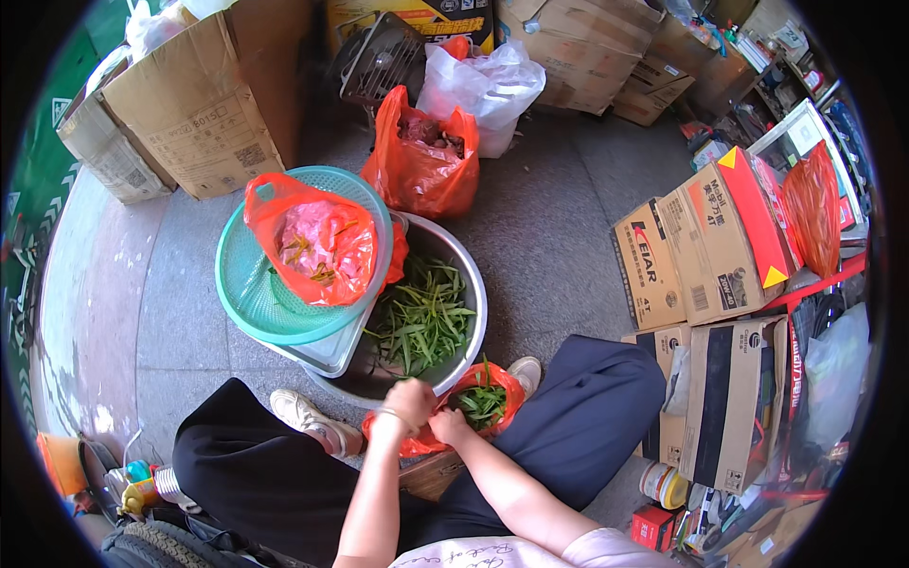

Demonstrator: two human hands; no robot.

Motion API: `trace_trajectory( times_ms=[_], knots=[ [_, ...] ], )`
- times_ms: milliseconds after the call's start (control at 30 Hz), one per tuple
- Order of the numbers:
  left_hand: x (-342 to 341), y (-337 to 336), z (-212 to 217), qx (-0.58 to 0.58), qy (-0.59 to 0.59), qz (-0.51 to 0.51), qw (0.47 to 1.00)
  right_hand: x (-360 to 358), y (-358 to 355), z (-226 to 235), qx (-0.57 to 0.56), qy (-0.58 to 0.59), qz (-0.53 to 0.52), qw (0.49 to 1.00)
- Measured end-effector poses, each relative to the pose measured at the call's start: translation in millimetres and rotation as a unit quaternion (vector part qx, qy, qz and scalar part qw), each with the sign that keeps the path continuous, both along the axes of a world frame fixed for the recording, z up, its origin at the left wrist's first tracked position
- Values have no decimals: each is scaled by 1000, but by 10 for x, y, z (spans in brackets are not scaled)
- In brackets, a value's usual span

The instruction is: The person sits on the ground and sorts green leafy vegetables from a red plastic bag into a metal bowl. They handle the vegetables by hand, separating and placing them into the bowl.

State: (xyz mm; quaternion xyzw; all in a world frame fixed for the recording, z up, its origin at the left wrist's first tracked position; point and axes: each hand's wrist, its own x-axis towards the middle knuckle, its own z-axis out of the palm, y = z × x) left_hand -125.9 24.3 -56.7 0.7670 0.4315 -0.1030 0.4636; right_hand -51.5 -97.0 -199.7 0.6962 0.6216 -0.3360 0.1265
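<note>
Between my knees a red plastic bag holds green leafy stems. My left hand, with a bangle at the wrist, is closed above the bag's left side, by the rim of a metal basin. My right hand is closed against the bag's near left part, close beside the left hand. What the fingers of either hand hold is hidden. In the basin lies a heap of long green leaves. A turquoise colander overlaps the basin's left side, bearing a red bag with a few leaf scraps.
A pale plastic tray sits under the colander. Beyond the basin stand a full red bag and a white bag. Cardboard boxes are stacked at right; another large box stands far left. My shoes flank the basin's near side.
</note>
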Motion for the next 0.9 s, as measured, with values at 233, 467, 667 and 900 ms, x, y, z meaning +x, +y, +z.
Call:
trace_trajectory(
  times_ms=[233, 467, 667, 900],
  knots=[
    [-105, -607, -996, -16, 127, -3, 992, 58, 124, -6, -97, -30, -1, 995],
    [-332, -635, -1247, 16, 36, 50, 998, 134, 53, -75, -29, -17, -36, 999],
    [-271, -281, -640, -109, 119, -79, 984, 105, 80, -51, -90, 35, -78, 992],
    [-449, -188, -537, -131, 99, -225, 960, -37, 269, 28, -101, 79, -20, 992]
  ],
)
